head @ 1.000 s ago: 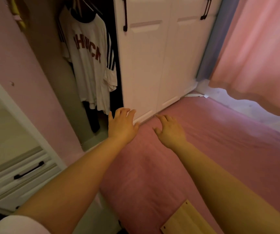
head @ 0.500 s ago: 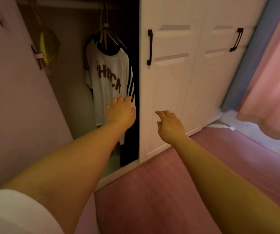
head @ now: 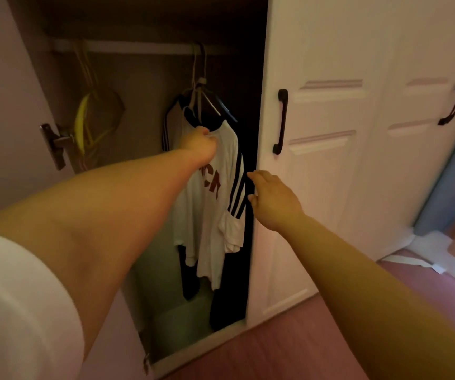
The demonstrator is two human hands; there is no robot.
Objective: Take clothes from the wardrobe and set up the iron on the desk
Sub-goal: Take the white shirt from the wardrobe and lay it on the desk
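Observation:
A white T-shirt (head: 215, 215) with red letters and black sleeve stripes hangs on a hanger (head: 201, 100) from the rail (head: 138, 48) inside the open wardrobe. My left hand (head: 201, 145) reaches in and closes on the shirt's upper chest, just under the collar. My right hand (head: 273, 198) hovers with fingers apart beside the striped sleeve, at the edge of the shut white door (head: 317, 174). Dark garments (head: 190, 281) hang behind the shirt. No iron or desk is in view.
Yellow hangers (head: 86, 124) hang at the left of the rail. The open door (head: 1, 133) with its hinge (head: 56, 144) stands at my left. Shut doors carry black handles (head: 281, 122). Pink bedding (head: 330, 338) lies below; a blue curtain (head: 448, 187) is at right.
My view has risen from the bed to the wardrobe. My left hand went up and into the wardrobe and took hold of the white shirt. My right hand moved to the sleeve.

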